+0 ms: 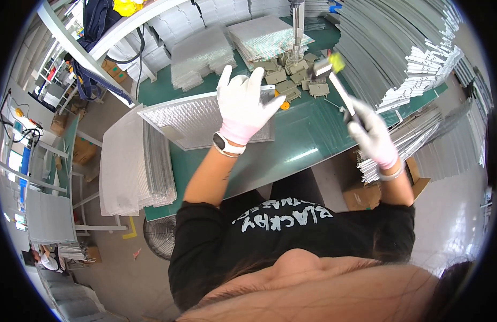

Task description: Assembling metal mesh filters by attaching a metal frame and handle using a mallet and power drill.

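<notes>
A white glove covers my left hand [242, 104], whose fingers are stretched apart at the upper edge of a framed panel [192, 122]. That panel has a thin silver frame and a textured, mesh-like face, and it stands tilted on the green table. I cannot tell whether the hand touches its frame. My gloved right hand [373, 134] is wrapped round the handle of a mallet [340, 88], raised to the right of the panel. Its grey and yellow head is blurred. Beyond the hands lies a heap of grey-olive plastic pieces [276, 77], with a small orange round part [285, 105] beside it.
Sheets of mesh panel are stacked at the table's left [125, 166], with more sheet stacks [203, 53] at the back. Long metal strips [388, 48] pile up on the right. A metal post [297, 27] rises behind the heap. Below stand a fan [160, 238] and a cardboard box [361, 197].
</notes>
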A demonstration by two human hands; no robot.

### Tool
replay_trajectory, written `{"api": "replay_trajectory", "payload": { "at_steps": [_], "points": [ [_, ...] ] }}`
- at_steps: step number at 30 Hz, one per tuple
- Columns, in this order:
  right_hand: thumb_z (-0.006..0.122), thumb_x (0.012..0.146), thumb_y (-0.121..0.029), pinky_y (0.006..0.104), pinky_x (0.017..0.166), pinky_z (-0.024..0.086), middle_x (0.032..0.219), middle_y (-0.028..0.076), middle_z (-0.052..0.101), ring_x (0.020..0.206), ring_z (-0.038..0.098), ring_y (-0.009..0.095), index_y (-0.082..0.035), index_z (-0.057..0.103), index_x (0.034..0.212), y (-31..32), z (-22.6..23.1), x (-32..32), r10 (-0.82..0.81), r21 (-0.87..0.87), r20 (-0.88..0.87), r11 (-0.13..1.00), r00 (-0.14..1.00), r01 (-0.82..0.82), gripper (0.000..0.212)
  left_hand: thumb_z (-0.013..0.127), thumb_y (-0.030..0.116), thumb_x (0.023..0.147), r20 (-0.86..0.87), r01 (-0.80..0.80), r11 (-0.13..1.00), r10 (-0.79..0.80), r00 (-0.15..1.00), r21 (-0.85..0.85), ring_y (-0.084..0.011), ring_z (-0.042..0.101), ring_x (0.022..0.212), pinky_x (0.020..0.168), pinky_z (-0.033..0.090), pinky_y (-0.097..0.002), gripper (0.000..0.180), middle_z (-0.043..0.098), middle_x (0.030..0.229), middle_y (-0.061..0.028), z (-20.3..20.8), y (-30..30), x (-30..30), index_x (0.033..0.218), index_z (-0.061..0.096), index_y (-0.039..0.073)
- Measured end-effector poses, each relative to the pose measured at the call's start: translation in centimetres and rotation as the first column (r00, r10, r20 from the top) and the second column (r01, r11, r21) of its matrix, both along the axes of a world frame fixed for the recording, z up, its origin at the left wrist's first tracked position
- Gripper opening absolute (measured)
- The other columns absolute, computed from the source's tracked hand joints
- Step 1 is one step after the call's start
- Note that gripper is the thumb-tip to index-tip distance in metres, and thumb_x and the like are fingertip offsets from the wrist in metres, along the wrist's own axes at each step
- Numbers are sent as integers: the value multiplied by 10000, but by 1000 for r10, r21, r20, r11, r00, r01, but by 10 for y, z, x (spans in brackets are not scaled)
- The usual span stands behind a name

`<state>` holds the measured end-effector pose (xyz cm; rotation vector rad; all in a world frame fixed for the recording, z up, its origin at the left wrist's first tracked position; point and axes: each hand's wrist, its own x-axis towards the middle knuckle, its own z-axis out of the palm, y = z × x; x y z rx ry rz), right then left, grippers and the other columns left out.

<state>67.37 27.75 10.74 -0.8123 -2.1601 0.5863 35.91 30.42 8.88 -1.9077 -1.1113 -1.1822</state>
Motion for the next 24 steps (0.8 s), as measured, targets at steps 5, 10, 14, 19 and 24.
{"api": "replay_trajectory", "payload": {
  "at_steps": [5, 10, 14, 19, 24],
  "points": [
    [539, 939, -26, 244, 673, 493, 943, 67, 609, 679, 521, 127, 9, 387, 1488, 0, 79, -16, -32, 159, -178, 985, 984, 61, 570, 834, 361, 661, 94, -106, 988, 117, 989, -109, -247, 568, 735, 892, 437, -455, 663, 589, 746, -53, -6, 0, 6, 1192, 590, 48],
    [603, 917, -40, 356, 893, 526, 1248, 191, 616, 1011, 651, 304, -17, 448, 1449, 9, 59, -38, -25, 226, 397, 971, 917, -71, 554, 808, 331, 668, 101, -107, 990, 116, 988, -86, -242, 550, 696, 757, 419, -420, 639, 597, 719, -39, -4, 3, 12, 1195, 567, 62],
    [566, 952, -45, 344, 714, 511, 858, 89, 583, 727, 583, 195, -6, 368, 1497, 23, 65, -42, 148, 389, 288, 885, 946, -257, 582, 799, 318, 663, 105, -126, 985, 138, 985, -118, -236, 542, 678, 740, 415, -415, 596, 602, 707, -27, -7, 3, 9, 1161, 580, 74],
    [491, 960, -11, 271, 607, 476, 868, 99, 583, 615, 527, 150, -33, 296, 1539, 16, 53, -35, 36, 446, 4, 894, 999, -34, 611, 799, 326, 655, 117, -92, 994, 98, 988, -51, -230, 541, 672, 737, 414, -414, 587, 606, 691, -21, -7, 3, 10, 1149, 590, 85],
    [576, 940, -54, 362, 678, 527, 821, 140, 626, 666, 614, 280, -40, 388, 1498, 17, 70, -31, 38, 342, 361, 924, 932, -171, 589, 793, 328, 661, 116, -79, 996, 83, 990, -31, -233, 538, 671, 738, 414, -413, 584, 615, 701, -18, -11, 5, 7, 1156, 593, 92]
  ]
}}
